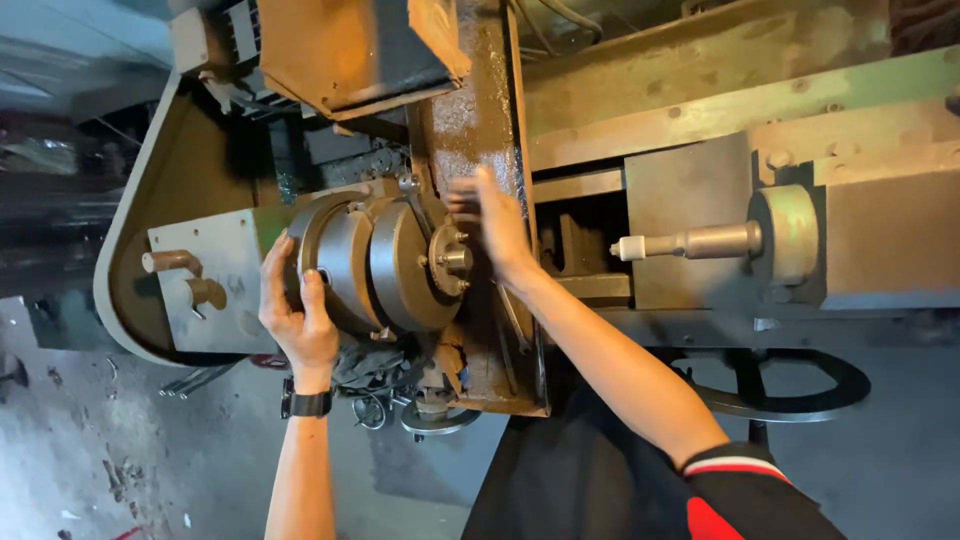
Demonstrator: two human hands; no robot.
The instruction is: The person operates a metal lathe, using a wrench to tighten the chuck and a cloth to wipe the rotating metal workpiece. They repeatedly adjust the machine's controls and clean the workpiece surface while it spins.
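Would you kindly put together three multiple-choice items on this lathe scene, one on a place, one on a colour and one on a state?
1. Where does the left hand rest?
A. on the rim of the round chuck
B. on the handwheel below
C. on the tailstock spindle

2. What colour is the band of the wristwatch on the left wrist?
A. white
B. black
C. yellow

3. How does the right hand look?
A. closed in a fist on a lever
B. holding a wrench
C. open, fingers spread and blurred, beside the chuck face

Answers:
1. A, since its fingers curl round the chuck's outer edge.
2. B, as a black band circles the wrist.
3. C, because the fingers are extended and smeared, with no tool in view.
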